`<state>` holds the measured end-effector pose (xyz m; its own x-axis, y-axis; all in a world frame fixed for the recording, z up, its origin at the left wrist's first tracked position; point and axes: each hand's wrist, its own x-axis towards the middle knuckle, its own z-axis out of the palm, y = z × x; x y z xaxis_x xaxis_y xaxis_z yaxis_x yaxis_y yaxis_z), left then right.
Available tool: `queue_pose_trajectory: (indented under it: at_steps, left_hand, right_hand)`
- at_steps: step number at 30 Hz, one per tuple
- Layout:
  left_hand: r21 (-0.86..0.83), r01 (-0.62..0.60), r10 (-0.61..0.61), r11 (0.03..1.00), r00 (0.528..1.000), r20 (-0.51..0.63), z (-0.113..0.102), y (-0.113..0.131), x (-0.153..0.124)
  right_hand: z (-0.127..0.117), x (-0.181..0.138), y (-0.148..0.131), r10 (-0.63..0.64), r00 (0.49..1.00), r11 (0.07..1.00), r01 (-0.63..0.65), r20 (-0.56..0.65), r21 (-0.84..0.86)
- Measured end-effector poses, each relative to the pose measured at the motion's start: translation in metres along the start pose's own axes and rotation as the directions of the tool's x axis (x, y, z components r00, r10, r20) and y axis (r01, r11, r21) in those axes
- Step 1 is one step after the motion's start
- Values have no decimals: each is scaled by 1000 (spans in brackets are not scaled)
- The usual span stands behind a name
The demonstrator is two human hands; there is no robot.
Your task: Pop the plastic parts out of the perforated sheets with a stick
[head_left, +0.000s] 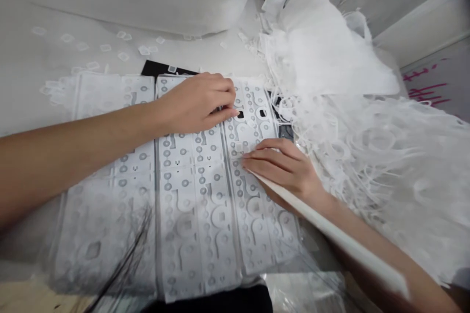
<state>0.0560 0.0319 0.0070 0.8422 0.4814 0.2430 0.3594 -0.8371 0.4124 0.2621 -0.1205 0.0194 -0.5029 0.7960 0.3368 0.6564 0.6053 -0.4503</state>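
My left hand reaches across a stack of white die-cut sheets, over the middle panel. Its thumb and fingers are pressed together beside a dark rectangular hole, and what they pinch, if anything, is hidden. My right hand is closed around a long, flat white stick, which runs back along the forearm. Its fingertips touch the right panel, just below a small white rounded-square piece. The sheets carry rows of grey rings, curved slots and small cut-outs.
A large heap of white plastic offcuts with thin curled strips lies at the right. Several small white square pieces are scattered at the back left. A black sheet shows behind the stack. Clear plastic lies near the front.
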Motion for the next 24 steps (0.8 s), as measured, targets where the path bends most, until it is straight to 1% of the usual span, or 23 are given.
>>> queue_pose_trajectory:
  at_steps: [4, 9, 12, 15, 18, 21, 24]
  left_hand:
    - [3, 9, -9, 1000, 1000, 9, -1, 0, 0]
    - [-3, -25, 25, 1000, 1000, 3, 0, 0, -1]
    - [-78, -31, 32, 996, 999, 12, -1, 4, -2]
    - [-151, -19, 31, 988, 996, 82, -3, 8, -2]
    - [-179, -7, 32, 984, 990, 140, -4, 11, -2]
    - [-162, -21, 45, 987, 988, 145, -3, 12, -4]
    - [-87, -100, 110, 991, 987, 121, -2, 12, -6]
  right_hand:
    - [4, -3, -3, -41, 999, 997, 39, -29, -60]
    - [12, -7, -1, -56, 994, 995, 48, -96, -84]
    - [14, -5, -1, -107, 987, 984, 87, -124, -157]
    - [13, -2, -3, -121, 985, 977, 97, -119, -192]
    - [13, -1, -5, -69, 988, 986, 46, -141, -162]
    - [15, 0, -5, 24, 984, 985, -53, -175, -164]
    - [15, 3, -3, 149, 962, 972, -184, -228, -143]
